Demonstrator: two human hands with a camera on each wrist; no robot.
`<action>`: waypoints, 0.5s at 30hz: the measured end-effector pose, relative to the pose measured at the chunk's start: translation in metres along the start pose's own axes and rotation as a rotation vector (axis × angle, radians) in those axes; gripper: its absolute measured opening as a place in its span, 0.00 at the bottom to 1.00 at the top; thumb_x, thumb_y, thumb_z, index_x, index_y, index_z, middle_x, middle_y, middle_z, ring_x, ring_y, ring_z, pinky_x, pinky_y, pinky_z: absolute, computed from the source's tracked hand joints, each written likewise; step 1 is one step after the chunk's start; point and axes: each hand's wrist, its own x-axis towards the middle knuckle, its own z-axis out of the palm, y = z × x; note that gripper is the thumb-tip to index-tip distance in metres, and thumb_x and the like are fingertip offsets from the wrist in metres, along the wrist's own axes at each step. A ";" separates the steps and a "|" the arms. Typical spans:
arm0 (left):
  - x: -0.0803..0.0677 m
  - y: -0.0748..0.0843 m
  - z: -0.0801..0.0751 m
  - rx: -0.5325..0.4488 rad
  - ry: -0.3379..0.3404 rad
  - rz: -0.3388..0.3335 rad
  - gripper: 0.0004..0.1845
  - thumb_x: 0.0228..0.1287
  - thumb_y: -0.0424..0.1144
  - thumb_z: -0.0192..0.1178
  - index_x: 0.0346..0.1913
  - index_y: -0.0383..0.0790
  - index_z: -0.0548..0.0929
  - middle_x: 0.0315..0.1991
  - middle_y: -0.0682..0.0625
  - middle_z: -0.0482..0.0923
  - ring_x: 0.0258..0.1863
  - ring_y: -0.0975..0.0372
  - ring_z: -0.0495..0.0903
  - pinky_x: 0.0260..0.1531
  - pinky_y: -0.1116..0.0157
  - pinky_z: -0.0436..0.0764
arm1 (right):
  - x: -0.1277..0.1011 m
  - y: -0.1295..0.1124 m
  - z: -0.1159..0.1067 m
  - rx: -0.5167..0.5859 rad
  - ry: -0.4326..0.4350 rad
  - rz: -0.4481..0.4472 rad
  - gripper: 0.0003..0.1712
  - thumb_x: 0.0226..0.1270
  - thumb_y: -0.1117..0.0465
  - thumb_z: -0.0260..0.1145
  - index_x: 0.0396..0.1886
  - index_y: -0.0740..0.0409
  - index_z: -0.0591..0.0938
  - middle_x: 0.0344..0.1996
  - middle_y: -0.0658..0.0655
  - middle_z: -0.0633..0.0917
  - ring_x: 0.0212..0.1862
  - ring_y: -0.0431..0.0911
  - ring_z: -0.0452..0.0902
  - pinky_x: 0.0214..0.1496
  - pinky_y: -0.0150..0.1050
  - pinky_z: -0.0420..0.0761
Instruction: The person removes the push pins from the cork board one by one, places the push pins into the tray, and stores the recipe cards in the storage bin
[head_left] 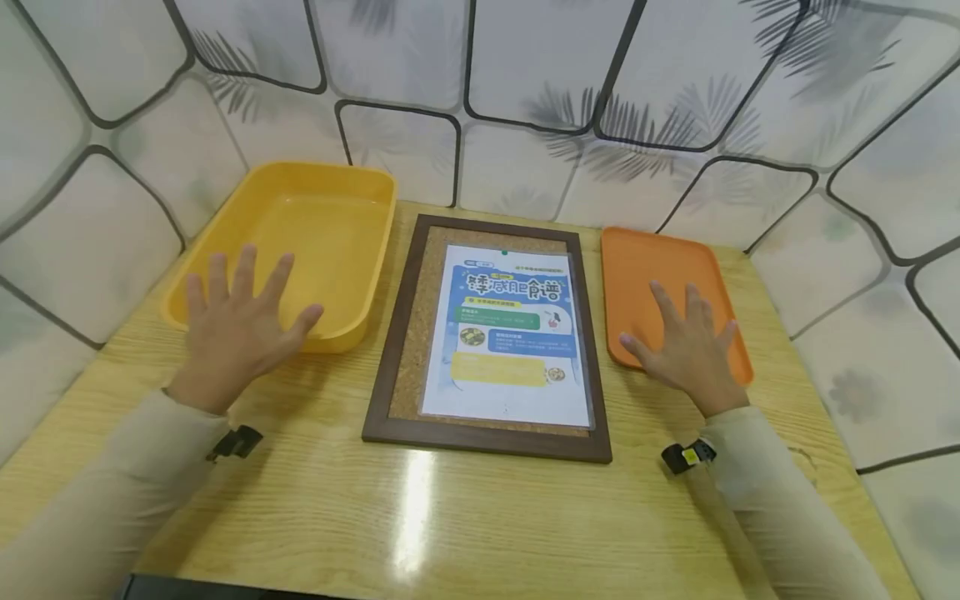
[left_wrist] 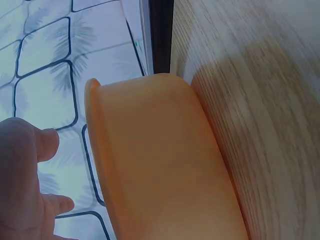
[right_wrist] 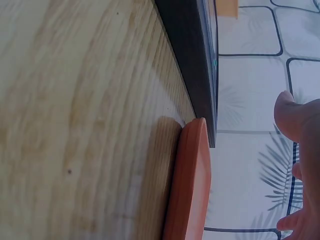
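Observation:
My left hand point(head_left: 238, 329), fingers spread and straight, hovers over the near edge of a deep yellow plastic tub point(head_left: 322, 242). In the left wrist view the tub's outer wall point(left_wrist: 155, 165) fills the middle, with the thumb and a fingertip off to its left. On the other side, my right hand point(head_left: 690, 354) is spread above the near part of a shallow orange tray point(head_left: 637, 267), holding nothing. The right wrist view shows the tray's raised side point(right_wrist: 187, 195) with the hand apart from it. Between the hands lies a brown-framed cork board point(head_left: 408, 367) bearing a printed sheet point(head_left: 502, 400).
Everything stands on a light wood-grain table point(head_left: 480, 517). Patterned panels point(head_left: 525, 167) rise at the back and both sides, close behind the tub and tray. A green pin point(head_left: 505, 252) sits at the sheet's top. A dark edge point(head_left: 225, 588) shows at the bottom left.

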 end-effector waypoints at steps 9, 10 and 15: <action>0.005 0.008 0.002 -0.082 0.003 0.056 0.41 0.63 0.65 0.36 0.71 0.43 0.45 0.68 0.31 0.36 0.64 0.33 0.34 0.55 0.34 0.36 | 0.009 -0.001 0.002 0.061 0.044 -0.069 0.50 0.58 0.33 0.54 0.72 0.50 0.48 0.65 0.74 0.49 0.56 0.74 0.56 0.46 0.73 0.57; 0.006 0.008 0.002 -0.097 -0.004 0.060 0.41 0.64 0.65 0.36 0.71 0.43 0.44 0.68 0.31 0.37 0.63 0.33 0.35 0.55 0.34 0.36 | 0.010 -0.001 0.002 0.078 0.042 -0.078 0.49 0.58 0.34 0.54 0.72 0.52 0.48 0.65 0.75 0.50 0.56 0.73 0.57 0.45 0.72 0.60; 0.007 0.012 0.002 -0.189 -0.041 0.068 0.40 0.65 0.62 0.36 0.71 0.41 0.42 0.67 0.29 0.38 0.62 0.31 0.39 0.55 0.35 0.40 | 0.016 0.001 0.002 0.190 0.016 -0.112 0.49 0.60 0.39 0.57 0.71 0.57 0.48 0.65 0.71 0.53 0.63 0.67 0.50 0.56 0.66 0.56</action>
